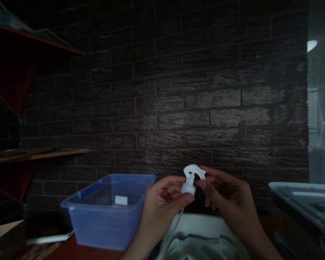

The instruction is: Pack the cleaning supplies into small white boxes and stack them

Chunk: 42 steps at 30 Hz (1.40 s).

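With a blue plastic tub [108,209] sitting to the left and a white bin [203,225] just below, both hands' fingers are clamping on a white trigger-sprayer head [192,178], left hand [162,202], right hand [230,196], its long axis standing upright, dip tube [177,222] hanging downward.

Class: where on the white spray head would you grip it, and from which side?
Grip the spray head at its round collar, from the sides, as both hands' fingers do now. The collar is thick and even; the trigger moves, and the thin tube hangs below.
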### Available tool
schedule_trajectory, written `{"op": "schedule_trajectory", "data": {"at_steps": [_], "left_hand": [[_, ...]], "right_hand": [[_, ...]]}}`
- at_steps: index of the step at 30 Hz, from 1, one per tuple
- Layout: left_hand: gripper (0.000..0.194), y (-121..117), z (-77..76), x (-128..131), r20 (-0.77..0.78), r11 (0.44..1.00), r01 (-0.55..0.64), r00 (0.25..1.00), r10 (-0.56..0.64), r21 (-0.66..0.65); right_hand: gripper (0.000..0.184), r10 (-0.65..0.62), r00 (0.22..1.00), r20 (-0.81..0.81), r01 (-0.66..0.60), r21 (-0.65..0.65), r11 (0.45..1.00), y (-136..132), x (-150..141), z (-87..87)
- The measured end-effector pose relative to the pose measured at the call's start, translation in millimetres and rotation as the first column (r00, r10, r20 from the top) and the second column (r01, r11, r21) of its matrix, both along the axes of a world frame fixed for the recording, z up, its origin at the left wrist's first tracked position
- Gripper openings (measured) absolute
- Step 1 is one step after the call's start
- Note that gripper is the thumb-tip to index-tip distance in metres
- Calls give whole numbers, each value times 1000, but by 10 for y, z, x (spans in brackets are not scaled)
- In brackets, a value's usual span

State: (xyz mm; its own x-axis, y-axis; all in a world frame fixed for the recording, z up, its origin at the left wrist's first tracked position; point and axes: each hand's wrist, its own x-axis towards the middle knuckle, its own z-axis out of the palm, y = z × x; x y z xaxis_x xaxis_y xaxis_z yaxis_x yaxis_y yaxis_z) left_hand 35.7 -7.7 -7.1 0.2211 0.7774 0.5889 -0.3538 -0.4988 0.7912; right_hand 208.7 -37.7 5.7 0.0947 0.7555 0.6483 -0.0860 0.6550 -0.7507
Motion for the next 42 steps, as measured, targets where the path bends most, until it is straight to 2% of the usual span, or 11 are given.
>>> {"op": "schedule_trajectory", "data": {"at_steps": [9,14,19,22,27,33,37,42], "left_hand": [[30,0,15,5,-22,999,-50,999,50,22],[31,15,-14,7,-4,982,-149,989,150,114],[31,33,-52,-7,-23,937,-246,965,260,247],[32,39,-59,-26,-60,870,-345,919,389,353],[34,57,-76,-61,-81,704,-494,787,611,510],[37,93,-117,-83,-15,569,-519,731,683,638],[38,92,-127,-88,43,454,-530,683,729,716],[42,95,-133,-89,81,329,-481,652,754,813]], "right_hand": [[29,-73,997,24,72,40,997,53,1,-60],[29,-181,982,58,172,139,975,124,12,-106],[24,-248,963,104,218,236,947,162,40,-103],[25,-237,963,125,200,254,946,166,56,-103],[28,-192,961,200,130,288,949,144,87,-72],[27,-194,941,278,103,311,945,131,113,-53],[30,-242,922,303,120,370,921,183,120,-88],[35,-251,914,320,123,370,921,214,127,-103]]}}
